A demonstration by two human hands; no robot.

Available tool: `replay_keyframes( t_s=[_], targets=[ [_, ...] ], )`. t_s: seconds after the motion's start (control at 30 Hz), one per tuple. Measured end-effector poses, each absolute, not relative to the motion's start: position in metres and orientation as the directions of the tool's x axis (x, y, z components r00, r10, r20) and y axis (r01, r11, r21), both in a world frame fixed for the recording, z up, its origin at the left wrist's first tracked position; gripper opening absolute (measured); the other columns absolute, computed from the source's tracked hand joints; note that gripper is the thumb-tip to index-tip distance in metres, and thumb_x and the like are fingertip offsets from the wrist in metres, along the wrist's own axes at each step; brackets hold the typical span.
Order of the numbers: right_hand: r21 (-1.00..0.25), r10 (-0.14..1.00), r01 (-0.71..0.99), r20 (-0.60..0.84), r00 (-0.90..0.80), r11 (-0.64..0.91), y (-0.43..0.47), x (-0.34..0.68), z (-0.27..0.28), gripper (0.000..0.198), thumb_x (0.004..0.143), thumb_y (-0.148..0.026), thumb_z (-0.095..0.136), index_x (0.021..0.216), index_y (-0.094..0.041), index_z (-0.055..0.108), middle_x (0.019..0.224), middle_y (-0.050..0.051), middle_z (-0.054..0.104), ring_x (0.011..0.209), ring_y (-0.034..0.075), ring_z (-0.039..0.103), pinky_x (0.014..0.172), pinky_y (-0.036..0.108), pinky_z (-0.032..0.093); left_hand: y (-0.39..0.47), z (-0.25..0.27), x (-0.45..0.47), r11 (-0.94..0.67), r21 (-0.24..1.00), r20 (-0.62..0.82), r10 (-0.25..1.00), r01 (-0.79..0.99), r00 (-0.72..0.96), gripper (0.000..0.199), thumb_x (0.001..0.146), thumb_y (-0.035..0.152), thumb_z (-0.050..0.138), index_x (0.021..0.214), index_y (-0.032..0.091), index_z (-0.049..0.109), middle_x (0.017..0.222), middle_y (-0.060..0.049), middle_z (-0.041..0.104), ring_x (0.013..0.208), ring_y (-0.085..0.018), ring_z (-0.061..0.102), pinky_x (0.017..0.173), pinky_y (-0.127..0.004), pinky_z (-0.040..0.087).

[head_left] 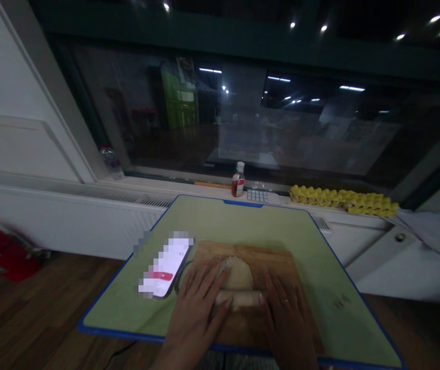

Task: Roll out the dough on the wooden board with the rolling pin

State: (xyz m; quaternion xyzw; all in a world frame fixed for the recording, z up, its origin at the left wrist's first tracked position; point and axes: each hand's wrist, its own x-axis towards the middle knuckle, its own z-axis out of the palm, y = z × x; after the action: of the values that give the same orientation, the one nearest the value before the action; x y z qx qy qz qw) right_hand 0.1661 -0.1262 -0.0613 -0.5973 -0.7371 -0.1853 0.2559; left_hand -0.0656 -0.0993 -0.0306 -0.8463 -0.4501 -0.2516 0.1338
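A flattened piece of pale dough (238, 272) lies on a wooden cutting board (271, 257). Across its near edge rests a pale rolling pin (243, 298), its middle showing between my hands. My left hand (200, 290) lies over the pin's left end, fingers stretched forward and apart, with the fingertips beside the dough. Over the right end is my right hand (281, 303), also with straight fingers and a ring on one of them. Both thumbs are near the visible part of the pin. The pin's ends are hidden under my hands.
A lit phone (166, 267) lies left of the board on a green table with a blue rim (243, 204). On the windowsill stand a small bottle (237, 180) and yellow egg trays (343, 200). A red fire extinguisher (6, 252) is at far left.
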Motion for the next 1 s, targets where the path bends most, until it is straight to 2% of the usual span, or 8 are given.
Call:
replay_keyframes(
  t_s=[0.13,0.27,0.37,0.53,0.63,0.77,0.87,1.0],
  targets=[
    [-0.073,0.826,0.979,0.550,-0.119,0.189,-0.120,0.165,-0.062,0.045,0.100,-0.034,0.036,0.142,-0.023,0.047,0.140,0.003,0.058,0.124,0.024,0.055,0.104,0.046,0.040,-0.092,-0.029,-0.065,-0.574,0.062,0.492,0.729,0.817,0.475,0.058,0.096,0.042,0.054,0.149,0.024,0.040,0.153,-0.003,0.044,0.138,-0.028,0.041,0.111,-0.050,0.034],
    [-0.064,0.840,0.986,0.534,-0.098,0.156,-0.120,0.164,-0.068,0.046,0.100,-0.035,0.035,0.144,-0.025,0.046,0.140,0.006,0.058,0.119,0.026,0.058,0.097,0.047,0.047,-0.092,-0.032,-0.066,-0.598,0.084,0.477,0.727,0.797,0.495,0.058,0.089,0.038,0.063,0.144,0.026,0.047,0.151,-0.003,0.047,0.133,-0.030,0.047,0.107,-0.052,0.041],
    [-0.048,0.836,0.986,0.538,-0.109,0.160,-0.125,0.165,-0.070,0.047,0.100,-0.040,0.037,0.144,-0.026,0.047,0.139,0.008,0.058,0.120,0.029,0.057,0.095,0.048,0.050,-0.097,-0.036,-0.068,-0.609,0.083,0.482,0.717,0.788,0.503,0.056,0.088,0.034,0.065,0.142,0.027,0.050,0.151,-0.003,0.048,0.130,-0.030,0.050,0.105,-0.053,0.044],
    [-0.067,0.838,0.972,0.521,-0.160,0.227,-0.132,0.169,-0.065,0.047,0.097,-0.048,0.045,0.139,-0.030,0.050,0.137,0.005,0.059,0.120,0.028,0.057,0.097,0.049,0.050,-0.099,-0.039,-0.071,-0.598,0.157,0.449,0.752,0.786,0.483,0.052,0.089,0.036,0.066,0.139,0.030,0.053,0.148,-0.002,0.051,0.127,-0.029,0.054,0.102,-0.052,0.049],
    [-0.067,0.835,0.969,0.523,-0.169,0.238,-0.133,0.171,-0.064,0.049,0.095,-0.049,0.050,0.140,-0.031,0.049,0.135,0.004,0.061,0.120,0.029,0.057,0.098,0.049,0.049,-0.094,-0.040,-0.072,-0.550,0.228,0.380,0.810,0.804,0.446,0.055,0.085,0.036,0.070,0.138,0.029,0.054,0.150,-0.003,0.048,0.131,-0.030,0.051,0.104,-0.051,0.049],
    [-0.079,0.822,0.965,0.544,-0.170,0.252,-0.132,0.171,-0.067,0.052,0.093,-0.049,0.053,0.141,-0.031,0.048,0.135,0.003,0.061,0.118,0.028,0.058,0.099,0.048,0.049,-0.089,-0.036,-0.069,-0.426,0.309,0.261,0.898,0.850,0.355,0.069,0.081,0.031,0.074,0.144,0.022,0.049,0.145,-0.009,0.054,0.135,-0.030,0.049,0.108,-0.048,0.046],
    [-0.090,0.823,0.961,0.542,-0.173,0.261,-0.131,0.172,-0.067,0.053,0.092,-0.048,0.055,0.142,-0.031,0.047,0.134,0.002,0.061,0.117,0.027,0.059,0.096,0.047,0.051,-0.088,-0.027,-0.064,-0.372,0.313,0.182,0.927,0.874,0.329,0.073,0.078,0.030,0.077,0.145,0.021,0.049,0.144,-0.010,0.055,0.135,-0.030,0.049,0.110,-0.046,0.044],
    [-0.096,0.826,0.955,0.530,-0.191,0.282,-0.130,0.178,-0.067,0.052,0.092,-0.047,0.056,0.141,-0.032,0.048,0.135,0.001,0.060,0.120,0.026,0.056,0.098,0.044,0.050,-0.090,-0.015,-0.059,-0.373,0.275,0.137,0.927,0.886,0.348,0.064,0.078,0.028,0.077,0.138,0.023,0.056,0.143,-0.010,0.056,0.131,-0.029,0.053,0.111,-0.046,0.043]
  ],
)
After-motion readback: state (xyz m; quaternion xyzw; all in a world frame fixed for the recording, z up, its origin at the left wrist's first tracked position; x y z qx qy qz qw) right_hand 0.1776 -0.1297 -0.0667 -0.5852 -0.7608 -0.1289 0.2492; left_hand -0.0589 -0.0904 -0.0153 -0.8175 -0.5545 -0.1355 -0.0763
